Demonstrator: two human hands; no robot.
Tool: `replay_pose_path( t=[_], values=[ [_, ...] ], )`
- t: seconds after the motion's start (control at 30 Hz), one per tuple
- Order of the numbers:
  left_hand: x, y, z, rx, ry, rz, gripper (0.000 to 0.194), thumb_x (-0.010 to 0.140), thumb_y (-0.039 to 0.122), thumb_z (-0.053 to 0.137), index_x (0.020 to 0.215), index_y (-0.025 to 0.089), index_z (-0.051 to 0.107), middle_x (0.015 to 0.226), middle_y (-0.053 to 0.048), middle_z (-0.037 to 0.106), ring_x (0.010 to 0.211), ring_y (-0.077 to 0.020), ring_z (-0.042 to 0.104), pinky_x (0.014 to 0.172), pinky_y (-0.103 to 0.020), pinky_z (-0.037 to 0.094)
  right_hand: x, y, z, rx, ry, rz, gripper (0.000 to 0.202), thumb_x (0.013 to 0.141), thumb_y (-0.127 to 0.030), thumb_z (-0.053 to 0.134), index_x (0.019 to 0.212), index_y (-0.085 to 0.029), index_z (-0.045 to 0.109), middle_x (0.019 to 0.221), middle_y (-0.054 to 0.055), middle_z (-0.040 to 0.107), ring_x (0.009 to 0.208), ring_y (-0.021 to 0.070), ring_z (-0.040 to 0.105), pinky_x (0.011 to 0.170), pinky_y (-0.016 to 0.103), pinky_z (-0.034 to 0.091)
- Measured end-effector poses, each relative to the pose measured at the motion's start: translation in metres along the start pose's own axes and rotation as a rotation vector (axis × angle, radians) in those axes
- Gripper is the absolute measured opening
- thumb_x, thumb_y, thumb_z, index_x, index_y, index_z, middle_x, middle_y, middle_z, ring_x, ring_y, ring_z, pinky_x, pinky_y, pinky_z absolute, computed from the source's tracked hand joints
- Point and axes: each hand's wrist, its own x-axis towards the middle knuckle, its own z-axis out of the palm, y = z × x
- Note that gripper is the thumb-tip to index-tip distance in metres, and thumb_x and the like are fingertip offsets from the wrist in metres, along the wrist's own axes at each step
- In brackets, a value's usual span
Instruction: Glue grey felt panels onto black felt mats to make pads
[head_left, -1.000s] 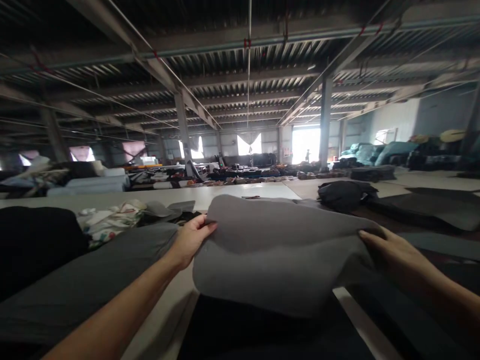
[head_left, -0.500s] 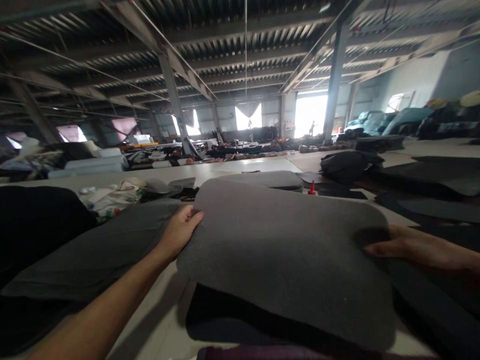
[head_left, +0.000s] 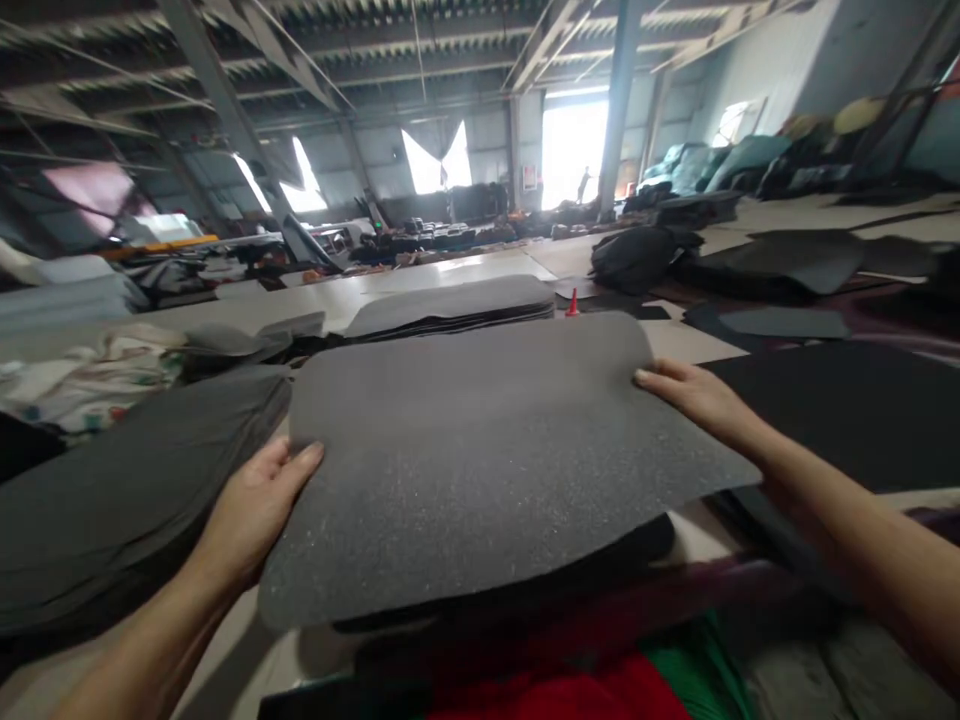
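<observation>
A large grey sheet (head_left: 465,450) with rounded corners and pale specks is held up between both hands, above the table. My left hand (head_left: 270,490) pinches its left edge, thumb on top. On the opposite side, my right hand (head_left: 686,395) grips the upper right edge, thumb also on top. The fingers beneath the sheet are partly hidden. Beyond it lies a stack of similar grey sheets (head_left: 465,302), and dark material shows under its near edge.
A red cone-shaped object (head_left: 573,302) stands behind the sheet. Dark layered fabric (head_left: 127,490) lies at left beside patterned cloth (head_left: 97,370). At right are a black sheet (head_left: 847,410) and a dark bundle (head_left: 634,260). A distant person stands in the bright doorway.
The view has tilted down and turned right. The held sheet has swung, its right side now higher and nearer the stack. Red and green cloth has appeared at the bottom.
</observation>
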Motion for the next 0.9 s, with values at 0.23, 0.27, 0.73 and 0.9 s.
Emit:
replay_pose_path(
  t=[0.23,0.27,0.73,0.9],
  values=[
    [-0.009,-0.052,0.011,0.226,0.003,-0.133,0.048,0.064,0.069,0.066,0.089,0.028,0.061,0.066,0.003,0.068,0.065,-0.0261,0.067,0.056,-0.032,0.051,-0.017,0.046,0.034,-0.089,-0.092,0.090,0.039,0.077,-0.059,0.060,0.074,-0.020,0.061,0.061,-0.002,0.055,0.056,0.0146,0.049,0.049,0.025,0.033],
    [-0.009,-0.056,0.012,0.267,0.013,-0.126,0.045,0.065,0.069,0.064,0.085,0.029,0.060,0.064,0.003,0.066,0.065,-0.0268,0.067,0.056,-0.033,0.050,-0.019,0.048,0.037,-0.096,-0.094,0.091,0.038,0.078,-0.058,0.060,0.075,-0.020,0.062,0.062,-0.002,0.056,0.057,0.0149,0.050,0.050,0.025,0.033],
    [-0.003,-0.068,0.013,0.535,0.039,0.010,0.035,0.077,0.069,0.056,0.084,0.035,0.058,0.067,0.006,0.066,0.073,-0.0283,0.065,0.065,-0.034,0.047,-0.026,0.060,0.057,-0.291,-0.017,-0.057,0.028,0.092,-0.045,0.053,0.076,-0.022,0.058,0.070,-0.001,0.061,0.067,0.0166,0.057,0.062,0.026,0.036],
    [-0.004,-0.068,0.015,0.566,0.069,-0.013,0.035,0.080,0.069,0.055,0.089,0.035,0.059,0.076,0.005,0.069,0.079,-0.0290,0.066,0.067,-0.034,0.047,-0.030,0.063,0.060,-0.358,0.021,-0.076,0.024,0.094,-0.043,0.053,0.083,-0.023,0.061,0.077,0.002,0.066,0.073,0.0192,0.061,0.065,0.027,0.038]
  ],
)
